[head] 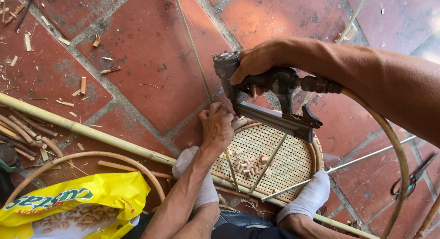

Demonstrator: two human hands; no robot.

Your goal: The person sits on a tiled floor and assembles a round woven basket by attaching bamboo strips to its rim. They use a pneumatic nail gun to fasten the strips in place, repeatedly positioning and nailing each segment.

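1. While the right hand (256, 64) wraps the grip of the pneumatic nail gun (270, 101), its nose points down at the rim of the round woven cane seat (275, 161), which lies on the tiled floor (151, 46) just below both hands and between the two socked feet (307, 195).
2. The left hand (217, 126) is closed narrowly on the seat's near rim, directly beside the gun's nose, apparently pinching a thin cane strand (195, 51) that runs away from it across the floor.
3. A sound shot, by judgement, calls for the nose square on the rim, the left fingers drawn clear of the firing line, and the feet pinning the seat.
4. Small cut pegs (247, 165) lie loose on the weave, just below the left hand.
5. Hidden: the nose tip and the exact contact point, behind the left hand; whether a finger rests on the trigger cannot be told.
6. Cut off: the air hose (398, 152) beyond the right forearm; the yellow bag (78, 200) at the frame's lower edge.
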